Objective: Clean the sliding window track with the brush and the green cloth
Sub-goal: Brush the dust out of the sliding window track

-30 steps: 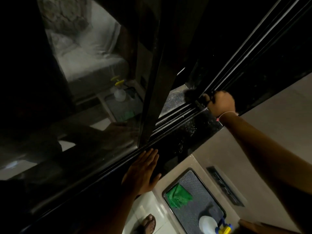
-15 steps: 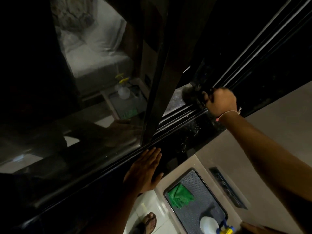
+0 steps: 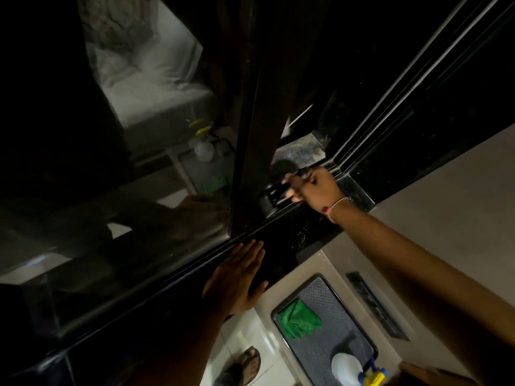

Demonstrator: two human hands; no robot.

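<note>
Your right hand (image 3: pixel 317 190) gripped the stiff, light brush (image 3: pixel 278 190) by its handle in the window track (image 3: pixel 359 140) — left hand (image 3: pixel 237 277) lay flat, empty, below it.

Right hand (image 3: pixel 317 188) on the window track (image 3: pixel 281 195), just right of the sliding frame (image 3: pixel 250 162). Left hand (image 3: pixel 239 277) flat on the sill (image 3: pixel 281 235), nearer the viewer. Below, a tray (image 3: pixel 351 316) holds the cloth (image 3: pixel 299 321) and, nearer its lower end, a spray bottle (image 3: pixel 347 369).
</note>
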